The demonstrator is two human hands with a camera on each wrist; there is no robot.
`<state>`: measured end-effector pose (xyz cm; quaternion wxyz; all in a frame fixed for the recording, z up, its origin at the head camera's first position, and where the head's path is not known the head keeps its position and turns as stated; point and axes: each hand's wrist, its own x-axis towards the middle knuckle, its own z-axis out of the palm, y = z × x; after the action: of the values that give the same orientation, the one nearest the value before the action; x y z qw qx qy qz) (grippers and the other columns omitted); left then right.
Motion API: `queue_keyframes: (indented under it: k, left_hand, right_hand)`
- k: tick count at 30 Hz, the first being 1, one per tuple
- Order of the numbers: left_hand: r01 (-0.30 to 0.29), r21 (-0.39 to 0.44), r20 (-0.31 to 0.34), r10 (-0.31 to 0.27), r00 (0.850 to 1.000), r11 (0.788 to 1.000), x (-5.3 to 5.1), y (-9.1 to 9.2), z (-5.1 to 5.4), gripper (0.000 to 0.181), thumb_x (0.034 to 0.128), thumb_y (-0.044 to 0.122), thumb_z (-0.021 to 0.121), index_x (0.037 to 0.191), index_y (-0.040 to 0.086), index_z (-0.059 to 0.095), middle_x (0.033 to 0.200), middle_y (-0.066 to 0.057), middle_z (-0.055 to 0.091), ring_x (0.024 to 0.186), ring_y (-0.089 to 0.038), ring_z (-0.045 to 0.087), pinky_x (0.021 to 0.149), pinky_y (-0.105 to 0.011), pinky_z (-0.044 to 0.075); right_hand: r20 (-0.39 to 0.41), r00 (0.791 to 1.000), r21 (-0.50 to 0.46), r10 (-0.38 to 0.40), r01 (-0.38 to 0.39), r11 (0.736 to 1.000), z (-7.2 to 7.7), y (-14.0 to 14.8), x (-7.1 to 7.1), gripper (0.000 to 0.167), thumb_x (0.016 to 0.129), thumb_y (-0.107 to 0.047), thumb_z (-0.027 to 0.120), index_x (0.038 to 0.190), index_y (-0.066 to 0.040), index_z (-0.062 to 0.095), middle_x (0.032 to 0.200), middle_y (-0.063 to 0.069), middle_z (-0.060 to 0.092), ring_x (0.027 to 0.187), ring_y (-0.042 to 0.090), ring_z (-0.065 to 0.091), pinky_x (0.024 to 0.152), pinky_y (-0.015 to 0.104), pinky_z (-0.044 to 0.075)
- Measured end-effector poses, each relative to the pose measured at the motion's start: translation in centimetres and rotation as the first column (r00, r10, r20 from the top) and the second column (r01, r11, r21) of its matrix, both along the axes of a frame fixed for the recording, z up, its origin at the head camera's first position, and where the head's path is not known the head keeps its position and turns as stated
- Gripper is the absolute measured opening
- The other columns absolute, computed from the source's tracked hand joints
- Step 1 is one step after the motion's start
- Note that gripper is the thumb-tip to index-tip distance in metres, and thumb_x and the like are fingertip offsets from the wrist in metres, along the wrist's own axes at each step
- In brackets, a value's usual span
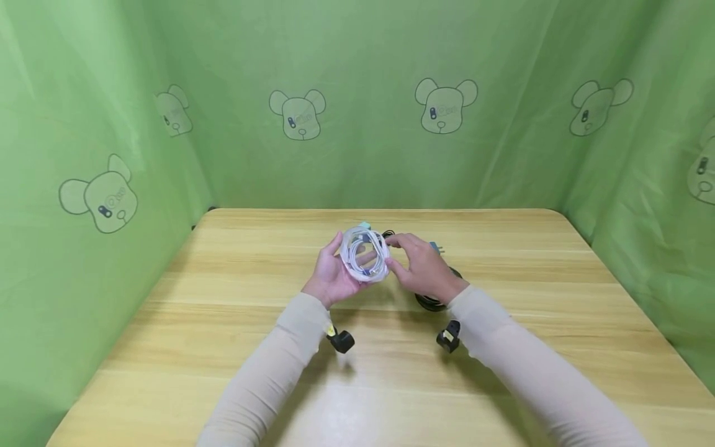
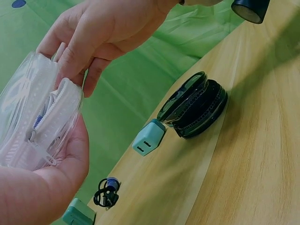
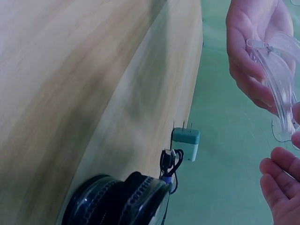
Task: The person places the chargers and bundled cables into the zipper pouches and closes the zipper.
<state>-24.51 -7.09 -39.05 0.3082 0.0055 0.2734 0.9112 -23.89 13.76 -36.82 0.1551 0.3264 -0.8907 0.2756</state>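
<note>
My left hand (image 1: 335,273) holds a round clear zip case (image 1: 381,254) above the table, palm beneath it. Through the clear side a coiled white cable (image 1: 354,251) with blue parts is visible. Along the case's edge in the left wrist view, the zipper (image 2: 44,152) is partly undone and the two halves stand apart. My right hand (image 1: 421,264) pinches the case's right edge beside that gap. The right wrist view has the left hand (image 3: 255,61) around the case, and some right-hand fingers (image 3: 281,176) extended below it.
On the table under the right hand lies a round black zip case (image 2: 201,112). Near it are a teal charger plug (image 2: 149,137), a bundled black cable (image 2: 107,193) and another teal charger plug (image 2: 78,213). Green curtains (image 1: 368,161) surround the wooden table (image 1: 234,261).
</note>
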Motion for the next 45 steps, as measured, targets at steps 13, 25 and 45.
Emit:
queue_keyframes:
  k: [13, 25, 45]
  left_hand:
    - [-0.043, -0.003, 0.018, 0.043, 0.999, 0.999, 0.1, -0.2, 0.1, 0.067, 0.0971, 0.06, 0.036, 0.151, 0.02, 0.032, 0.148, -0.02, 0.037, 0.134, -0.036, 0.039, 0.108, -0.051, 0.033]
    - [-0.055, -0.018, 0.032, 0.056, 0.998, 0.998, 0.1, -0.5, 0.3, 0.072, 0.0972, 0.06, 0.035, 0.151, 0.013, 0.027, 0.148, -0.019, 0.037, 0.133, -0.037, 0.039, 0.108, -0.052, 0.033]
    - [-0.027, -0.023, 0.01, 0.027, 1.0, 0.999, 0.3, -0.6, 0.1, 0.066, 0.097, 0.062, 0.033, 0.151, 0.024, 0.031, 0.149, -0.019, 0.035, 0.133, -0.039, 0.038, 0.107, -0.052, 0.035]
  right_hand:
    - [0.015, 1.0, -0.045, -0.026, 0.026, 0.999, -0.5, 1.1, -1.0, 0.036, 0.094, -0.018, 0.061, 0.124, 0.003, 0.056, 0.118, 0.02, 0.06, 0.108, 0.034, 0.057, 0.093, 0.049, 0.048]
    - [0.068, 0.993, 0.027, -0.092, 0.09, 0.996, -0.7, 2.1, -2.5, 0.039, 0.094, -0.019, 0.061, 0.127, 0.002, 0.054, 0.122, 0.02, 0.059, 0.111, 0.035, 0.055, 0.096, 0.05, 0.046]
    - [0.24, 0.944, 0.121, -0.225, 0.201, 0.972, -1.8, 3.9, -4.6, 0.042, 0.095, -0.02, 0.06, 0.13, 0.002, 0.052, 0.127, 0.023, 0.055, 0.115, 0.039, 0.052, 0.097, 0.053, 0.044]
